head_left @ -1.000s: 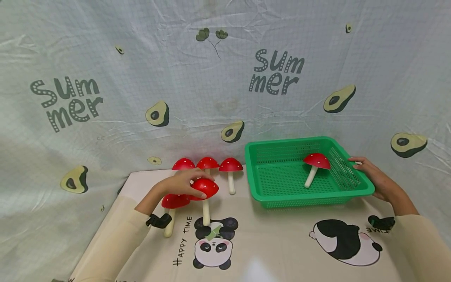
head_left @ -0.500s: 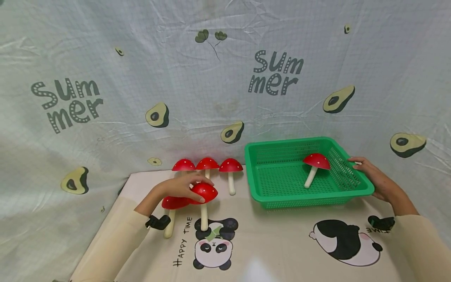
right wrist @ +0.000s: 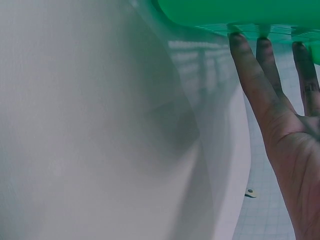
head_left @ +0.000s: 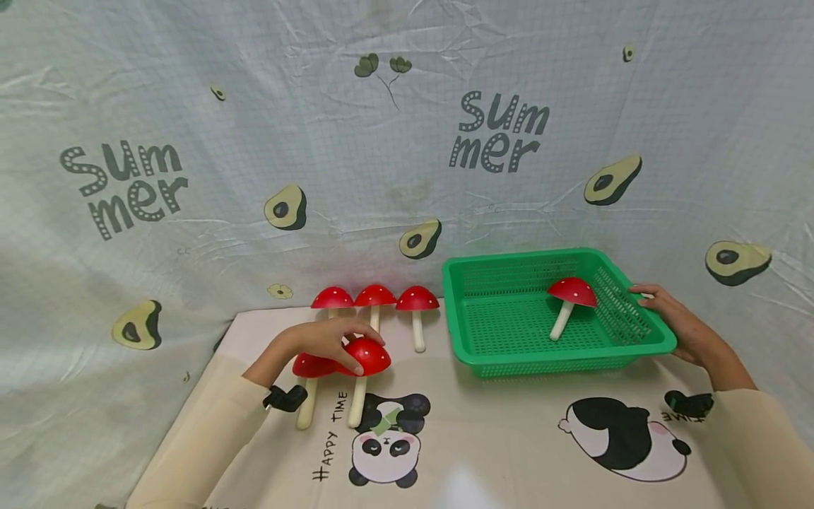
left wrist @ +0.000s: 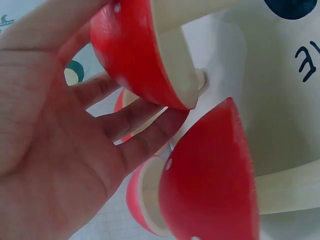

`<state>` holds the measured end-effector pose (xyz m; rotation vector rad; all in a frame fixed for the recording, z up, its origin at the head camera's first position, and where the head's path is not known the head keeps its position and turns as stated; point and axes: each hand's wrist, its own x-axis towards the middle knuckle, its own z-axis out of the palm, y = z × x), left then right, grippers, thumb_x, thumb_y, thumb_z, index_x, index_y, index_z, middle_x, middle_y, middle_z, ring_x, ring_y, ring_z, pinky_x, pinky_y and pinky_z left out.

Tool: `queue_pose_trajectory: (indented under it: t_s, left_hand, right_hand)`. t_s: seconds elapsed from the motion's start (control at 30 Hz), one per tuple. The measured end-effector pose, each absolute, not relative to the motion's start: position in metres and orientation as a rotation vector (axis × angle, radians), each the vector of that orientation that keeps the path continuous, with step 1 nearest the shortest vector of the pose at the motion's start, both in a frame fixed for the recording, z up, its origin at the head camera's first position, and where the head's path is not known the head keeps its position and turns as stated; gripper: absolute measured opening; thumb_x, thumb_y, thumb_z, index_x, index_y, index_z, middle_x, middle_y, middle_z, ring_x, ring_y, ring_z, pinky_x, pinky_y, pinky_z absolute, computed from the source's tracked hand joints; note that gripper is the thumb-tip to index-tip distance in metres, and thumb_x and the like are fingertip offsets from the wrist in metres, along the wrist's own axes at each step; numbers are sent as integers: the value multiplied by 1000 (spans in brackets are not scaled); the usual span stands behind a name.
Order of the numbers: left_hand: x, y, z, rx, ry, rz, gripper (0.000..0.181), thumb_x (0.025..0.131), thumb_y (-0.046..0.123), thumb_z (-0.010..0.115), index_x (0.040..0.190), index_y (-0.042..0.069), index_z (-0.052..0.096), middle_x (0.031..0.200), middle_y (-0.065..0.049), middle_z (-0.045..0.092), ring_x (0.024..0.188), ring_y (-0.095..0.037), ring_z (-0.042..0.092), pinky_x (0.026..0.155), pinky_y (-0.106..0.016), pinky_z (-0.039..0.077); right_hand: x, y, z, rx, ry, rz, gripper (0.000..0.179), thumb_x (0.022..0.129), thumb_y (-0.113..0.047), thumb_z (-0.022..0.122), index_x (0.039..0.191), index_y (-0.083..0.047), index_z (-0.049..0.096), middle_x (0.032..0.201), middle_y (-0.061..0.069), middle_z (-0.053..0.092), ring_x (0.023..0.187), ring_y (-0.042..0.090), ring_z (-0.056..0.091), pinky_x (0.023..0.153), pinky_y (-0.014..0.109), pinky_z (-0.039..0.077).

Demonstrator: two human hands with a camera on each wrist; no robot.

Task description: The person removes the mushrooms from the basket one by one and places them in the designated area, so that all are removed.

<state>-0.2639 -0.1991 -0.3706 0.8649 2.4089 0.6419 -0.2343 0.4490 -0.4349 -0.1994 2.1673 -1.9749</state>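
Observation:
My left hand (head_left: pixel 327 343) holds a toy mushroom (head_left: pixel 365 357) by its red cap, with the pale stem slanting down. In the left wrist view, the fingers (left wrist: pixel 145 120) lie along the underside of this cap. Beside it stands another red-capped mushroom (left wrist: pixel 210 175), partly behind the hand in the head view. On the right, my right hand (head_left: pixel 680 325) grips the side rim of a green plastic basket (head_left: pixel 559 357). The right wrist view shows several fingers (right wrist: pixel 255 75) against the basket's outer wall. One mushroom (head_left: pixel 572 293) leans inside the basket.
Along the back of the table (head_left: pixel 509 438) stand a left mushroom (head_left: pixel 332 298), a middle mushroom (head_left: pixel 375 295) and a right mushroom (head_left: pixel 417 300). A printed curtain (head_left: pixel 356 141) hangs behind them. Panda figures are printed on the tablecloth.
The mushroom in my left hand has shifted slightly left and nearer the front, and its stem now tilts left toward the standing mushroom. My right hand and the basket have stayed in place.

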Motion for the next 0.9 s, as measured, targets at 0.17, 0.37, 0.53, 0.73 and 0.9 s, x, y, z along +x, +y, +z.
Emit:
queue_pose_trajectory:
  t_s: [0.17, 0.37, 0.53, 0.73, 0.9]
  left_hand:
    - [-264, -198, -377, 865, 2413, 671, 55, 81, 24, 86, 131, 28, 64, 134, -2, 58, 128, -32, 50, 90, -43, 58]
    - [-265, -196, -381, 839, 2440, 665, 55, 80, 24, 86, 131, 27, 65, 134, -3, 58, 127, -31, 50, 89, -43, 58]
    - [-267, -192, -381, 805, 2485, 611, 53, 79, 26, 87, 127, 31, 66, 130, 0, 59, 125, -27, 50, 87, -42, 59]
    - [-267, -190, -383, 801, 2512, 562, 51, 80, 29, 87, 126, 30, 66, 126, 2, 61, 122, -24, 52, 88, -41, 58]
    - [-268, -188, -385, 812, 2530, 532, 49, 82, 33, 84, 126, 27, 65, 125, 3, 61, 120, -23, 53, 92, -42, 56]
  right_hand:
    - [-235, 449, -435, -209, 2142, -2001, 28, 112, -24, 32, 132, -39, 43, 115, -12, 52, 87, 16, 68, 68, 37, 62]
    - [-235, 450, -436, -220, 2118, -2021, 28, 112, -22, 32, 133, -37, 43, 115, -10, 54, 87, 16, 68, 68, 38, 62]
    - [-235, 451, -436, -230, 2113, -2024, 28, 112, -22, 32, 133, -37, 43, 114, -10, 55, 88, 16, 68, 68, 38, 62]
    - [-235, 450, -438, -232, 2121, -2015, 28, 112, -22, 32, 134, -37, 42, 115, -9, 54, 88, 17, 69, 67, 39, 62]
    - [-234, 449, -437, -238, 2139, -2003, 28, 112, -22, 31, 134, -37, 41, 115, -9, 54, 87, 17, 69, 67, 39, 62]
